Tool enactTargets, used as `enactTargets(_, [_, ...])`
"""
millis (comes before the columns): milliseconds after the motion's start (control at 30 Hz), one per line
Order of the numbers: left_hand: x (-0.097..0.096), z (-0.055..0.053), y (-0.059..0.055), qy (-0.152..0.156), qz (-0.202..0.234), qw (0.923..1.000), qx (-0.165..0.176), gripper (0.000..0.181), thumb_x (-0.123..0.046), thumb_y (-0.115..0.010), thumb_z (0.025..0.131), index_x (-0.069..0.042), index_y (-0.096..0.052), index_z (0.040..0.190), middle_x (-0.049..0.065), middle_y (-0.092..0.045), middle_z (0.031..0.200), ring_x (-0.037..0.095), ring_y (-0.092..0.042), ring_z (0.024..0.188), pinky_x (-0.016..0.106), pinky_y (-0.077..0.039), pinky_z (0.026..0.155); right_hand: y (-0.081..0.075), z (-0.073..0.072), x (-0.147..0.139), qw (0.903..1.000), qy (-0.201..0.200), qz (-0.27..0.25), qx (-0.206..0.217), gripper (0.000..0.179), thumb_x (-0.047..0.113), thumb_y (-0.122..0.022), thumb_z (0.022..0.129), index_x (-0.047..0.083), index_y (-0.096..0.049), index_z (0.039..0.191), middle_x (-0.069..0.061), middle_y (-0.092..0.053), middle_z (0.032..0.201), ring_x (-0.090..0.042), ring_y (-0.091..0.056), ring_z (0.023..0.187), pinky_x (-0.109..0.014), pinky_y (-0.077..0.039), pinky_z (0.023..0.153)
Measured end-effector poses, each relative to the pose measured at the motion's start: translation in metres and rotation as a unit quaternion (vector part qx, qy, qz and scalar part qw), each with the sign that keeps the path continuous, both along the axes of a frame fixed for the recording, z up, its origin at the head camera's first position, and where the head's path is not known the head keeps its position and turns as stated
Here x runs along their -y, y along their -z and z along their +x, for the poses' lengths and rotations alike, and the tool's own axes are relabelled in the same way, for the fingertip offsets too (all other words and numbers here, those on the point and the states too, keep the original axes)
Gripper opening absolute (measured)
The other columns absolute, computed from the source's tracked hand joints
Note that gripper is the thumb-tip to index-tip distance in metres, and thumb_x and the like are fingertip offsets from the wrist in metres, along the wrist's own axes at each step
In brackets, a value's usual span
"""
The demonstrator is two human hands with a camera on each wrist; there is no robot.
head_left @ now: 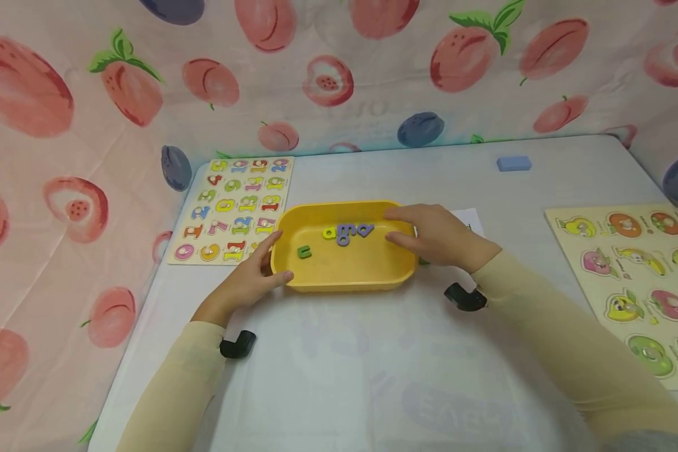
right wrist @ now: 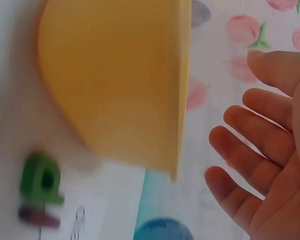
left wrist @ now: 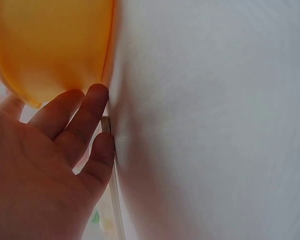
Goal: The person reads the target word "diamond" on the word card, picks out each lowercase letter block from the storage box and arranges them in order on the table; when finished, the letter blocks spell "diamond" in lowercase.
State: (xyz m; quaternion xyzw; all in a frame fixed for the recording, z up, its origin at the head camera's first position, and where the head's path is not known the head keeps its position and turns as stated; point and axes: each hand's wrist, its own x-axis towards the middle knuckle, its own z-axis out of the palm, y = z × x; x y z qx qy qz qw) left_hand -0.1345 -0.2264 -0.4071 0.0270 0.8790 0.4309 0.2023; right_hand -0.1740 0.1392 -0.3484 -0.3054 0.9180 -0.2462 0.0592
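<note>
A yellow plastic tray [head_left: 344,276] sits mid-table, holding a green letter [head_left: 304,252], a yellow letter [head_left: 329,233] and several purple letters [head_left: 346,230]. My left hand [head_left: 254,276] grips the tray's left end, thumb at the near rim and fingers along the outer wall. The left wrist view shows fingertips [left wrist: 96,92] against the tray's underside. Over the right end hovers my right hand [head_left: 437,237], its fingers extended and loosely spread. In the right wrist view that hand stands apart from the tray wall [right wrist: 115,75] and holds nothing.
Beyond the tray's left end lies a number puzzle board [head_left: 203,216]; a fruit puzzle board [head_left: 593,276] is at right. A blue block [head_left: 514,164] rests farther back. Beside the tray are a green letter piece [right wrist: 40,177], a dark red piece [right wrist: 39,217] and printed white paper [head_left: 470,218].
</note>
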Motion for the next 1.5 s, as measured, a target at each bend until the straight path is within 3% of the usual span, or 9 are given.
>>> enactTargets(233, [-0.002,-0.002,0.0,0.0,0.002,1.0,0.002,0.095,-0.044,-0.075,0.088,-0.039,-0.014,0.16,0.012,-0.046,0.151,0.028,-0.048,0.13,0.056,-0.027,0.115,0.01,0.002,0.034,0.9994,-0.031,-0.015,0.008,0.046,0.027,-0.067,0.097,0.0,-0.061,0.135,-0.014,-0.064,0.132,-0.03,-0.058,0.123,-0.046,-0.042,0.107])
enactTargets(433, [-0.004,-0.002,0.0,0.002,-0.001,1.0,-0.001,0.096,-0.044,-0.075,0.088,-0.037,-0.014,0.161,0.013,-0.046,0.151,0.028,-0.048,0.13,0.056,-0.028,0.114,0.018,0.004,0.058,0.9989,-0.04,0.009,0.023,0.048,0.029,-0.065,0.099,0.004,-0.058,0.14,-0.01,-0.061,0.137,-0.028,-0.056,0.127,-0.043,-0.041,0.109])
enactTargets(767, [-0.003,-0.003,0.001,0.01,-0.003,0.9999,-0.006,0.094,-0.043,-0.073,0.09,-0.036,-0.013,0.161,0.015,-0.045,0.152,0.03,-0.049,0.126,0.056,-0.028,0.114,0.034,-0.005,0.089,0.9983,-0.048,-0.003,0.034,0.045,0.024,-0.065,0.098,0.002,-0.059,0.137,-0.011,-0.064,0.131,-0.026,-0.057,0.124,-0.04,-0.039,0.11])
enactTargets(1000, [-0.001,0.0,0.002,0.009,-0.004,0.9999,-0.005,0.095,-0.044,-0.074,0.089,-0.036,-0.013,0.161,0.015,-0.045,0.152,0.029,-0.047,0.131,0.056,-0.027,0.115,0.045,-0.01,0.1,0.9965,-0.039,0.043,0.06,0.049,0.029,-0.062,0.099,0.005,-0.056,0.141,-0.009,-0.06,0.138,-0.03,-0.05,0.131,-0.042,-0.032,0.115])
enactTargets(1233, [-0.002,0.002,-0.002,0.001,-0.004,1.0,-0.001,0.095,-0.044,-0.074,0.089,-0.037,-0.013,0.161,0.013,-0.043,0.154,0.029,-0.045,0.133,0.056,-0.028,0.114,0.05,-0.016,0.106,0.9937,-0.023,0.073,0.082,0.053,0.03,-0.061,0.098,0.007,-0.053,0.145,-0.008,-0.058,0.141,-0.028,-0.049,0.131,-0.039,-0.032,0.114])
enactTargets(1500, [0.001,0.0,0.001,0.011,0.001,0.9999,-0.011,0.095,-0.043,-0.074,0.09,-0.034,-0.012,0.162,0.016,-0.043,0.153,0.031,-0.046,0.133,0.057,-0.025,0.115,0.053,-0.021,0.109,0.9913,-0.03,0.11,0.065,0.055,0.031,-0.059,0.097,0.008,-0.052,0.146,-0.008,-0.055,0.144,-0.033,-0.043,0.135,-0.047,-0.03,0.114])
